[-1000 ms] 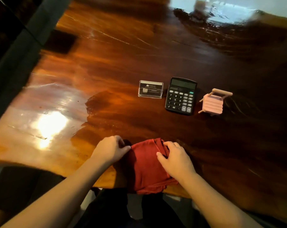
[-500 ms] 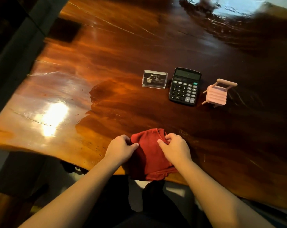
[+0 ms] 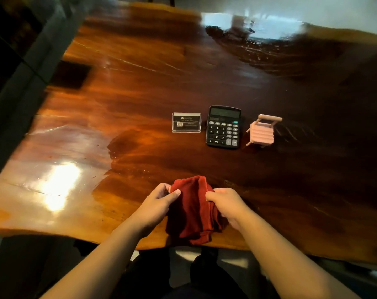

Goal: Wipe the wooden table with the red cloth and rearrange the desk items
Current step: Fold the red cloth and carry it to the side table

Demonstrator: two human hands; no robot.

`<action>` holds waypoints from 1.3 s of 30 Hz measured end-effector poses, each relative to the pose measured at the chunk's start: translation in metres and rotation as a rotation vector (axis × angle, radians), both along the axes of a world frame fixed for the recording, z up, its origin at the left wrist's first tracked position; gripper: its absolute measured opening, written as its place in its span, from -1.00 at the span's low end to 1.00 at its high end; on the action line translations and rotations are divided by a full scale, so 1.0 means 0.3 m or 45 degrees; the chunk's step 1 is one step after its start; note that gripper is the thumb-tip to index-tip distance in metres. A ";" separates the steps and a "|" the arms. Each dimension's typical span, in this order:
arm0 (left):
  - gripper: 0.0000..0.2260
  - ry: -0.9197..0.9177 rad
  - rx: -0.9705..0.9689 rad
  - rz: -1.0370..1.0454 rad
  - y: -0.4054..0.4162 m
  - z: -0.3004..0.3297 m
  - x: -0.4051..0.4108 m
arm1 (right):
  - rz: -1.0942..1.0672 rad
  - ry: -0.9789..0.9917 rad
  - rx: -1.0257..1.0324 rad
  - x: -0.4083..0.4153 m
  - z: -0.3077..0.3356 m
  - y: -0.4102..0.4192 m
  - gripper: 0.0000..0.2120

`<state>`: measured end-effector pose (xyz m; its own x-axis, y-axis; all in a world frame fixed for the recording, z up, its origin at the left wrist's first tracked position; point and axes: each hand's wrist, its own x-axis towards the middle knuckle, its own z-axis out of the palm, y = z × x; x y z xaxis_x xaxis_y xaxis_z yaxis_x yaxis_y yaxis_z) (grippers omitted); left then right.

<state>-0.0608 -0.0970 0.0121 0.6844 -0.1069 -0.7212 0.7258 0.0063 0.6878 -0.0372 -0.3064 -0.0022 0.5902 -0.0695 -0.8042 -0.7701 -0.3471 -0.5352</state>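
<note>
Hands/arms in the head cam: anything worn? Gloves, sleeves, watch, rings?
Nothing worn that shows. Left hand and right hand are bare, no gloves. Both forearms are uncovered down to the frame's bottom edge, no sleeves in view. No watch, bands or rings visible, though lighting is dim.

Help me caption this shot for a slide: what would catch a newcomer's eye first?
Probably the red cloth, bunched at the near edge of the glossy wooden table, pinched between the left hand and the right hand. Next, the tidy row farther back: a clear card holder, a black calculator and a pink miniature chair, left to right.
</note>
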 end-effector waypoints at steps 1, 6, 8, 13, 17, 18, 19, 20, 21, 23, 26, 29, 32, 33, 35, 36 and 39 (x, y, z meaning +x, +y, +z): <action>-0.87 0.004 -0.064 0.045 0.003 0.023 0.014 | -0.047 0.018 0.071 0.005 0.034 0.001 -0.91; -0.80 -0.071 -0.341 0.173 0.044 0.160 0.101 | -0.217 -0.049 0.477 0.050 0.172 -0.008 -0.84; -0.70 -0.112 -0.435 0.165 0.061 0.219 0.142 | -0.267 -0.107 0.616 0.076 0.231 -0.009 -0.77; -0.75 -0.244 -0.723 0.126 0.076 0.387 0.230 | -0.346 -0.201 0.922 0.122 0.418 -0.004 -0.65; -0.71 -0.363 -0.728 0.013 0.078 0.499 0.272 | -0.378 -0.321 0.971 0.122 0.532 -0.013 -0.57; -0.68 -0.390 -0.709 -0.028 0.080 0.523 0.281 | -0.390 -0.366 0.945 0.111 0.559 -0.019 -0.53; -0.65 -0.409 -0.689 -0.058 0.079 0.545 0.290 | -0.406 -0.412 0.916 0.093 0.586 -0.026 -0.48; -0.62 -0.414 -0.678 -0.085 0.078 0.560 0.298 | -0.425 -0.453 0.895 0.071 0.606 -0.036 -0.44; -0.61 -0.396 -0.674 -0.103 0.072 0.575 0.305 | -0.447 -0.485 0.883 0.046 0.624 -0.048 -0.43; -0.67 -0.301 -0.671 -0.177 0.042 0.592 0.318 | -0.512 -0.546 0.871 -0.016 0.645 -0.075 -0.43; -0.74 -0.048 -0.612 -0.412 -0.026 0.585 0.316 | -0.635 -0.623 0.848 -0.124 0.652 -0.126 -0.54; -0.61 0.096 -0.601 -0.672 -0.127 0.583 0.288 | -0.758 -0.687 0.786 -0.253 0.660 -0.183 -0.63; -0.13 0.100 -0.584 -0.872 -0.270 0.598 0.242 | -0.919 -0.710 0.713 -0.390 0.665 -0.253 -0.56; -0.04 0.086 -0.595 -0.946 -0.319 0.603 0.220 | -0.993 -0.716 0.700 -0.439 0.665 -0.282 -0.51; -0.28 0.093 -0.694 -1.017 -0.393 0.616 0.172 | -1.125 -0.720 0.694 -0.528 0.669 -0.334 -0.45; -0.42 0.110 -0.737 -1.031 -0.436 0.615 0.148 | -1.193 -0.726 0.700 -0.577 0.675 -0.365 -0.46; -0.57 0.168 -0.849 -1.099 -0.590 0.610 0.067 | -1.394 -0.799 0.691 -0.716 0.705 -0.466 -0.49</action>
<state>-0.0407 -0.2740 0.1950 0.1135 -0.9082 -0.4028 0.7324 -0.1974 0.6516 -0.2521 -0.4462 0.2092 0.7092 -0.4963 -0.5007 -0.0930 0.6382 -0.7642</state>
